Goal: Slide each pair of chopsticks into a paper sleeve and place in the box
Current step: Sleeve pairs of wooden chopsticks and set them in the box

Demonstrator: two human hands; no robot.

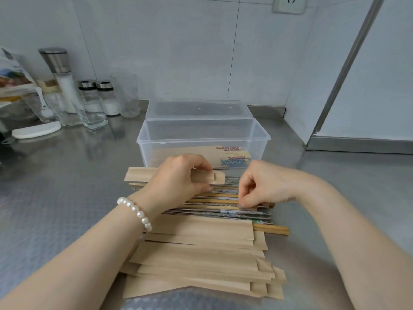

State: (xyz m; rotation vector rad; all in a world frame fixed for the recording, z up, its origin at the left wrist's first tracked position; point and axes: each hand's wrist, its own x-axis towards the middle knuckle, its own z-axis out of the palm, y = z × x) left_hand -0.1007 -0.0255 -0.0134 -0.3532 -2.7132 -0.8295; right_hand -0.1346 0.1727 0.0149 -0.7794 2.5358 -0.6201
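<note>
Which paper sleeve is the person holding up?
The paper sleeve pinched in the left hand, just in front of the box. The other empty sleeves lie stacked flat nearer the camera.

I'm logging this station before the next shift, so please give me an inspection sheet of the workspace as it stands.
Surface: steel counter, reflective, no spills seen.
Job's things: clear box, lid open behind it, a few sleeved pairs inside; loose chopsticks in a row before it; stack of paper sleeves nearest the camera.
Clutter: grinder, shakers and glasses at far left, a white lid lying flat.
Hands: left hand holds one paper sleeve above the chopsticks; right hand, fingers curled, pinches a chopstick end.
Cables: nothing seen.
Surroundings: tiled wall, wall socket at top, nothing plugged in.
</note>
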